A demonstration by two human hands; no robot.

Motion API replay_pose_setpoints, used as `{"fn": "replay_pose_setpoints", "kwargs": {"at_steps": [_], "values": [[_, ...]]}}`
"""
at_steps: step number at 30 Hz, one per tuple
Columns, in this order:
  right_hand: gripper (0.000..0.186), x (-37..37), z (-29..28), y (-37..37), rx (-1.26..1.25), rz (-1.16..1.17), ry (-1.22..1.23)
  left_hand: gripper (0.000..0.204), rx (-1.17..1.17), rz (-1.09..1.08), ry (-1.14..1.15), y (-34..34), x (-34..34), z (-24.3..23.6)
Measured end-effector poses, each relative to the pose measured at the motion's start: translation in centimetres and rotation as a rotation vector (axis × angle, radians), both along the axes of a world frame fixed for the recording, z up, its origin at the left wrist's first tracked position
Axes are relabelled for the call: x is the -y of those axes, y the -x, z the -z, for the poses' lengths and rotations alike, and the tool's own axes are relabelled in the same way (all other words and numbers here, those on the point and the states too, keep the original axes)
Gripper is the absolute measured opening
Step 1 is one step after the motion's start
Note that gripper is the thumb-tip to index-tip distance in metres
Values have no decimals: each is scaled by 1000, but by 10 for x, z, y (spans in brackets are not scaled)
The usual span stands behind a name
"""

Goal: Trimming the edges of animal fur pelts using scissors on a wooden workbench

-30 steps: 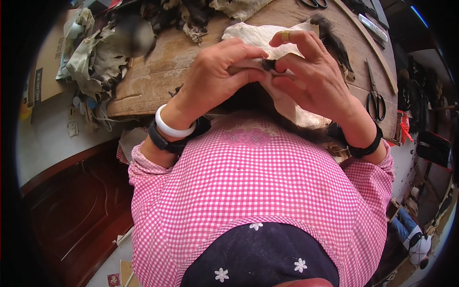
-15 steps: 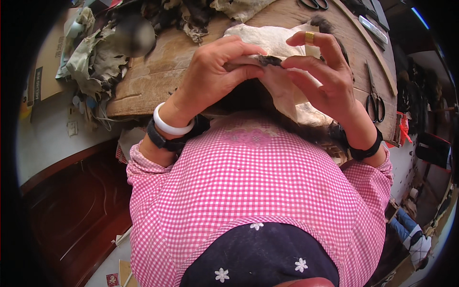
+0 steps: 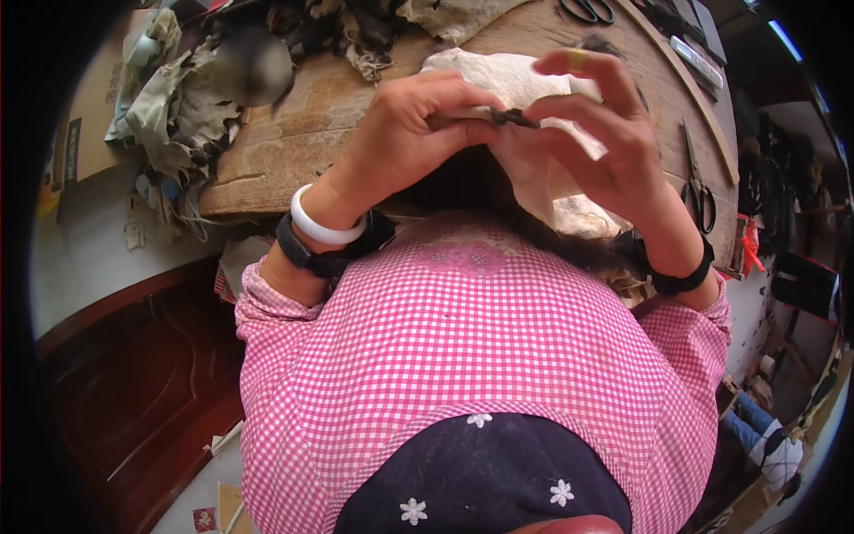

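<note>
Head view shows both hands raised together above the tabletop (image 3: 294,133), each pinching one end of a small dark strip (image 3: 509,116). Left hand (image 3: 414,125) has its fingers curled narrow, thumb and fingertips closed on the strip's left end. Right hand (image 3: 600,142) grips the other end between thumb and forefinger, its remaining fingers fanned upward; a yellow ring (image 3: 577,60) sits on one of them. A pale hide piece (image 3: 525,84) lies directly behind and under the hands, partly draped toward the person's chest, and the strip seems to sit along its edge, though whether it is attached I cannot tell.

As I judge it, working this well means keeping both pinches close to each other so the strip stays taut and flat, with the pale piece supported rather than hanging by its own weight.

Left wrist carries a white bangle (image 3: 322,227) beside a black wristband (image 3: 307,254). Farther out, black scissors (image 3: 698,182) rest near the tabletop's right rim, and another pair (image 3: 587,11) lies at the far edge. Crumpled grey scraps (image 3: 182,98) heap at the far left. Pink gingham sleeves (image 3: 480,338) fill the foreground.
</note>
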State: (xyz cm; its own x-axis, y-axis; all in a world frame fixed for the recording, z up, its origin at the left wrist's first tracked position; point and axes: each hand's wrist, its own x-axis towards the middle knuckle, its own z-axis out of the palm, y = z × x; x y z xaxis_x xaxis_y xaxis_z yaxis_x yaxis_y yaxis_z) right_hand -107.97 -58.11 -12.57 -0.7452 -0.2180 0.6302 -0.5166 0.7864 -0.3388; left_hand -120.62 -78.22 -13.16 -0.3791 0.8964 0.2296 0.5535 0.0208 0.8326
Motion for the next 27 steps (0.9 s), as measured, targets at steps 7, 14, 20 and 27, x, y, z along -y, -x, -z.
{"fn": "replay_pose_setpoints", "kwargs": {"at_steps": [7, 14, 20, 27], "values": [[28, -1, 5, -5, -19, -59, 134, 26, 160, 14, -30, 3, -4, 2], [29, 0, 13, 4, -49, 5, 94, 27, 102, 23, -24, 4, -5, 0], [22, 4, 12, 7, 19, 15, 45, 26, 1, 15, 16, 2, -6, -3], [20, 2, 0, 1, 44, 83, 205, 22, 61, 12, -56, 6, -5, 2]]}}
